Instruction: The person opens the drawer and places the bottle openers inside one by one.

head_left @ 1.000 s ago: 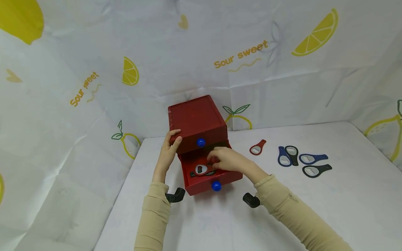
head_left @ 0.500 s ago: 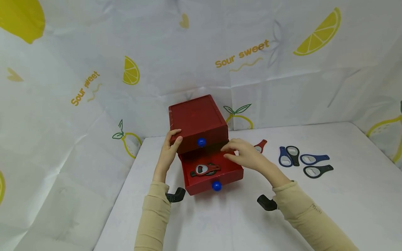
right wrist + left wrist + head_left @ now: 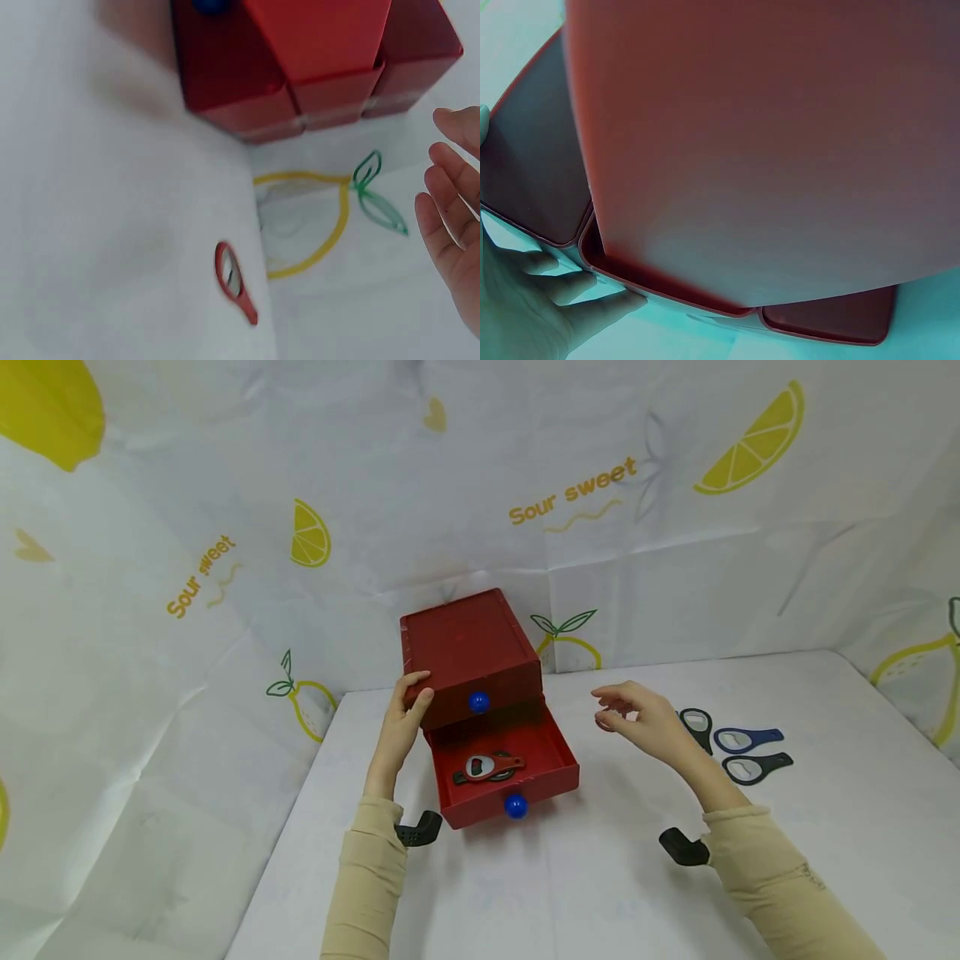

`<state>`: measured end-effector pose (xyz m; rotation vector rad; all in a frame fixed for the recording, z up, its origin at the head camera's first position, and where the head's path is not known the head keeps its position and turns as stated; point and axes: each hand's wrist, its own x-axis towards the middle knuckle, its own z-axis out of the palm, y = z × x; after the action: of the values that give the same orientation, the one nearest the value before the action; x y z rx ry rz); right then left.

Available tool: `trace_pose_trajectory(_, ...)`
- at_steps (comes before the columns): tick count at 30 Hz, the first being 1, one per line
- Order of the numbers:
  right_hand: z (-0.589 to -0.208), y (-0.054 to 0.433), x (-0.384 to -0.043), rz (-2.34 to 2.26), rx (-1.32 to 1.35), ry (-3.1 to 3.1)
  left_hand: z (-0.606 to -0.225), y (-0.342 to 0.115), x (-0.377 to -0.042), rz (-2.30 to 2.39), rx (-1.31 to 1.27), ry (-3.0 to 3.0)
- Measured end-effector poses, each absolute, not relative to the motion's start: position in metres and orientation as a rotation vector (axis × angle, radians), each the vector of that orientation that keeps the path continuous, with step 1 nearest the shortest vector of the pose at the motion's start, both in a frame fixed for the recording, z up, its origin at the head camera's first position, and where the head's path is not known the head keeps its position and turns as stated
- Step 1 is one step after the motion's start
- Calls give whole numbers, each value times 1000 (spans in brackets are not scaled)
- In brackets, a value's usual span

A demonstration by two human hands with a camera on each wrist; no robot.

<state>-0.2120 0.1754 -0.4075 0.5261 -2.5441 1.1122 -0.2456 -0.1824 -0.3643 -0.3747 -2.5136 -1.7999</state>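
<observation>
My left hand (image 3: 399, 722) rests at the front left corner of a red two-drawer cabinet (image 3: 468, 639); in the left wrist view its fingers (image 3: 604, 311) lie fairly straight at the cabinet's edge. The lower drawer (image 3: 555, 747) is pulled out. Inside it lies a red bottle opener (image 3: 487, 767) on top of a dark one. My right hand (image 3: 645, 722), fingers loosely bent and holding nothing, is over the table right of the drawer. Partly behind its fingers in the head view is another red bottle opener (image 3: 229, 271), shown whole in the right wrist view.
Right of my right hand lie a blue bottle opener (image 3: 738, 740) and two black bottle openers (image 3: 753, 768). Another blue one is almost wholly hidden by the hand. Each drawer has a blue knob (image 3: 516, 807). A lemon-print sheet (image 3: 450, 510) rises behind the white table (image 3: 600, 877).
My right hand has let go of the red bottle opener in the drawer and moved right, out over the table. The left hand has stayed at the cabinet corner.
</observation>
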Motion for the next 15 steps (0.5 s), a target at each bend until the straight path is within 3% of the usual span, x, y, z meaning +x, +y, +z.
trace_pose_trajectory(15, -456, 235, -214, 1124, 170, -2729, -365, -182, -246, -1813, -381, -2499)
